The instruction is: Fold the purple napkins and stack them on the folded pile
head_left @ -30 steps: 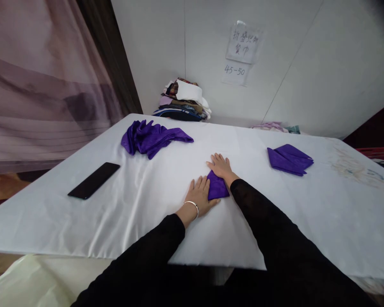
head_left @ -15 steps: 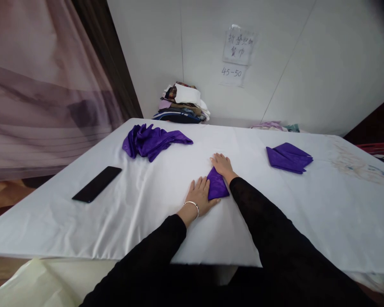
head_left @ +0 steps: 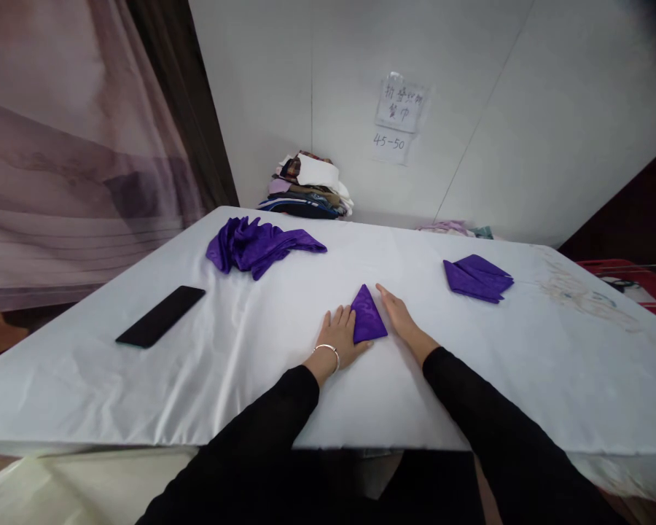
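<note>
A purple cloth napkin, folded into a small triangle with its point away from me, lies flat on the white tablecloth. My left hand, with a silver bracelet at the wrist, rests flat over the napkin's left edge, fingers spread. Just off the right edge is my right hand, fingers stretched out and holding nothing. A second folded purple napkin sits farther right. At the back left lies a crumpled heap of purple cloth.
A black phone lies on the left of the table. Behind the far edge are a stack of folded clothes and some pink fabric. Handwritten paper signs hang on the wall. A pinkish curtain borders the left side.
My right hand has lifted off the napkin's tip and moved to the right, uncovering the whole point. My left hand has stayed in place. The view has tilted slightly upward.
</note>
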{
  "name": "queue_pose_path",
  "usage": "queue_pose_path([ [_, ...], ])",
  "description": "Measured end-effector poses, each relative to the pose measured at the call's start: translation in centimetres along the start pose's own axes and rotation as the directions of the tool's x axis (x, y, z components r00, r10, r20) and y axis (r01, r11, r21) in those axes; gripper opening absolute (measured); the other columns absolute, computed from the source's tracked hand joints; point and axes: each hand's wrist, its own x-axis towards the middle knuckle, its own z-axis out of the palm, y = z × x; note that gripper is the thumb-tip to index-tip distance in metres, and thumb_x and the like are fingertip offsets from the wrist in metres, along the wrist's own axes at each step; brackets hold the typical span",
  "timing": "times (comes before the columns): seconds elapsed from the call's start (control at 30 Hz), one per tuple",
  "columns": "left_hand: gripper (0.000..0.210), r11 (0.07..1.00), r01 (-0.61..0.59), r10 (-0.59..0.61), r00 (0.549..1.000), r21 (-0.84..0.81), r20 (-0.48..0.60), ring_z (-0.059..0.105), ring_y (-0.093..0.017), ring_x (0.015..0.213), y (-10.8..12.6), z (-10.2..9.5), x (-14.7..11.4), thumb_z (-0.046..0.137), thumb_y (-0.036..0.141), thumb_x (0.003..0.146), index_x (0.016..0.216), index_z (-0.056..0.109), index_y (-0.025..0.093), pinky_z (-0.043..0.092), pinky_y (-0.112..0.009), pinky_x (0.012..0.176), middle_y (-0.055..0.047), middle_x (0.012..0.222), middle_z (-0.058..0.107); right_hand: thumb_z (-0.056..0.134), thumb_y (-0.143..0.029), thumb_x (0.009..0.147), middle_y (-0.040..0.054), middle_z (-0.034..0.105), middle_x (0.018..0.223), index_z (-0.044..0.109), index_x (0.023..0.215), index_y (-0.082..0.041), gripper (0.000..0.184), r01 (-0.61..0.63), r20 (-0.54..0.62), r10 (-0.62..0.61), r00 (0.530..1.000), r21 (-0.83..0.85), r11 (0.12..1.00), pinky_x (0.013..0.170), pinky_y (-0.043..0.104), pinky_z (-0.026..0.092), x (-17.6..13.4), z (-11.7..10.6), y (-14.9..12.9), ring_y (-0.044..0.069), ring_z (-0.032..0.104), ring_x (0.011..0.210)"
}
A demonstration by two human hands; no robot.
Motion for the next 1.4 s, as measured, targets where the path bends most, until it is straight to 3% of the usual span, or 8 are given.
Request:
queue_pose_path([
  [0.17, 0.091, 1.000, -0.007, 0.007, 1.000, 0.010, -0.017, 0.008, -0.028, 0.142, -0.1, 0.3, 0.2, 0.025, 0.071, 0.081, 0.146, 0.020, 0.008, 0.008, -0.050, 0.114, -0.013, 0.154, 0.017, 0.038, -0.059, 0.088, -0.0007, 0.033, 0.149, 0.042, 0.138, -0.026, 0.060, 0.126, 0.128, -0.113, 0.985, -0.103, 0.987, 0.116, 0.041, 0.017, -2.4, 0.9, -0.3, 0.020, 0.021, 0.140],
  [0.27, 0.091, 1.000, -0.005, 0.006, 1.000, 0.015, -0.023, 0.009, -0.028, 0.142, -0.2, 0.2, 0.1, 0.024, 0.071, 0.081, 0.146, 0.020, 0.007, 0.008, -0.050, 0.114, -0.013, 0.154, 0.018, 0.041, -0.057, 0.088, 0.0028, 0.037, 0.147, 0.045, 0.137, -0.024, 0.059, 0.266, 0.262, -0.199, 0.944, -0.252, 0.930, 0.115, 0.045, 0.017, -2.3, 1.4, 0.0, 0.024, 0.023, 0.139],
  [0.4, 0.090, 1.000, -0.001, 0.001, 1.000, 0.016, -0.011, 0.009, -0.027, 0.142, -0.1, 0.1, 0.0, 0.023, 0.070, 0.082, 0.146, 0.020, 0.007, 0.008, -0.049, 0.114, -0.012, 0.154, 0.019, 0.040, -0.052, 0.090, 0.0047, 0.040, 0.145, 0.048, 0.134, -0.026, 0.052, 0.307, 0.369, -0.148, 0.918, -0.423, 0.852, 0.113, 0.048, 0.015, -1.7, 1.8, 0.0, 0.026, 0.025, 0.138],
  [0.57, 0.089, 1.000, -0.007, 0.007, 1.000, 0.021, -0.030, 0.010, -0.027, 0.142, -0.2, 0.1, 0.0, 0.023, 0.071, 0.082, 0.146, 0.021, 0.010, 0.008, -0.049, 0.114, -0.011, 0.154, 0.020, 0.037, -0.050, 0.091, 0.0031, 0.035, 0.148, 0.045, 0.136, -0.028, 0.050, 0.280, 0.386, -0.081, 0.919, -0.493, 0.824, 0.113, 0.045, 0.012, -1.3, 1.7, -0.7, 0.025, 0.022, 0.140],
  [0.83, 0.085, 1.000, 0.000, 0.001, 1.000, 0.014, -0.013, 0.009, -0.028, 0.142, 0.1, -0.5, -0.3, 0.025, 0.069, 0.083, 0.146, 0.021, 0.012, 0.008, -0.049, 0.114, -0.012, 0.153, 0.023, 0.032, -0.049, 0.093, 0.0078, 0.029, 0.150, 0.040, 0.139, -0.020, 0.056, 0.264, 0.394, -0.025, 0.919, -0.567, 0.780, 0.112, 0.045, 0.012, -0.1, 1.5, -1.2, 0.025, 0.021, 0.140],
  [1.4, 0.089, 1.000, -0.007, 0.008, 1.000, 0.023, -0.026, 0.010, -0.029, 0.142, -0.1, -0.1, -0.1, 0.024, 0.070, 0.082, 0.146, 0.021, 0.008, 0.009, -0.049, 0.114, -0.014, 0.153, 0.019, 0.035, -0.049, 0.093, 0.0060, 0.033, 0.149, 0.038, 0.139, -0.022, 0.054, 0.250, 0.349, -0.014, 0.937, -0.644, 0.723, 0.112, 0.044, 0.012, 2.8, 1.5, 0.3, 0.024, 0.021, 0.139],
])
